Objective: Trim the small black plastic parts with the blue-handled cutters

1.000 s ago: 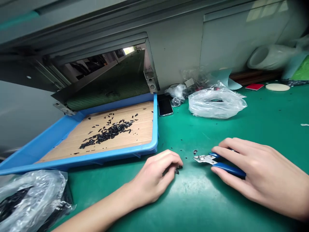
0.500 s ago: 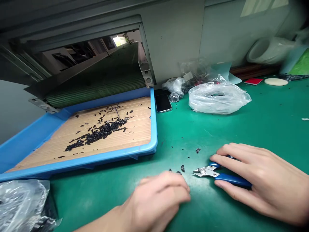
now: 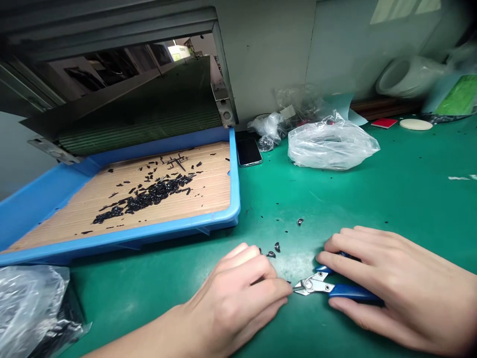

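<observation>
My right hand [image 3: 387, 283] is wrapped around the blue handles of a pair of side cutters [image 3: 335, 290], and their steel jaws point left. My left hand [image 3: 234, 293] rests on the green mat, its fingertips curled close to the cutters' jaws. A tiny dark bit shows at those fingertips, but I cannot tell if it is held. Small black pieces [image 3: 271, 254] lie just above my left fingers, and another black piece [image 3: 300, 222] lies farther back.
A blue tray [image 3: 233, 199] with a slatted wooden base holds a pile of black pieces. A phone [image 3: 249, 152] and clear plastic bags [image 3: 331, 144] lie behind on the green mat [image 3: 372, 199]. A dark plastic bag [image 3: 33, 311] sits at front left. A machine's belt opening [image 3: 141, 119] is behind the tray.
My left hand has moved forward and right, closer to the cutters' jaws. The cutters have shifted slightly left in my right hand. The whole view has tilted a little.
</observation>
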{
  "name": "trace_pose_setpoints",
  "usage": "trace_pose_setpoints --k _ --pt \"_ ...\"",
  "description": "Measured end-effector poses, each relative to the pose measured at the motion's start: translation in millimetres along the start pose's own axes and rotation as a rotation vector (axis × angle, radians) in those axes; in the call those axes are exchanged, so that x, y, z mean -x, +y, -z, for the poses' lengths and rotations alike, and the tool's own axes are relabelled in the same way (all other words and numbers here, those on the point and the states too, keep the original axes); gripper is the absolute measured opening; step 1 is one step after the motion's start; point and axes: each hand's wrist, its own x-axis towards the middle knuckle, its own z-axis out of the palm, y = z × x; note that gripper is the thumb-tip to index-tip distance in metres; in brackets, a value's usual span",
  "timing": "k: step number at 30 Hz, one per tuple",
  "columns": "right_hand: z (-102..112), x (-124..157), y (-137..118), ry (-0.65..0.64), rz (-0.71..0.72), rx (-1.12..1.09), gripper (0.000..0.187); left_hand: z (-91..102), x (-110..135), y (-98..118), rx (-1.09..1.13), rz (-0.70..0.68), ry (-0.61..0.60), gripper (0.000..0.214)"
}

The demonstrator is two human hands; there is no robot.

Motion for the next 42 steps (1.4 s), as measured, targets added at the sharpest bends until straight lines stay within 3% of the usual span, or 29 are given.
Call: trace_pose_setpoints --k 3,10,18,30,42 --pt "-3.2 3.0 -6.1 -0.063 -0.014 -0.002 0.030 -3.9 0.9 -1.5 -0.017 0.055 0.025 0.009" --pt "-5.8 0.1 -6.4 0.039 -0.017 0.055 0.032 -4.2 -1.4 -3.2 0.085 0.241 0.002 0.006" --pt "-5.7 -4.5 -12.6 0.052 -0.013 0.032 0.029 -5.8 -4.3 -2.4 0.065 0.174 -0.014 0.009" --pt "-1.4 -2.5 -10.4 0.063 -0.024 0.054 0.029 -5.9 -5.6 -1.4 0.075 0.248 -0.010 0.008" --pt "-2.9 -7.9 -15.7 0.108 -0.019 0.084 0.031 -7.8 -2.9 -4.3 0.066 0.220 -0.032 0.008"
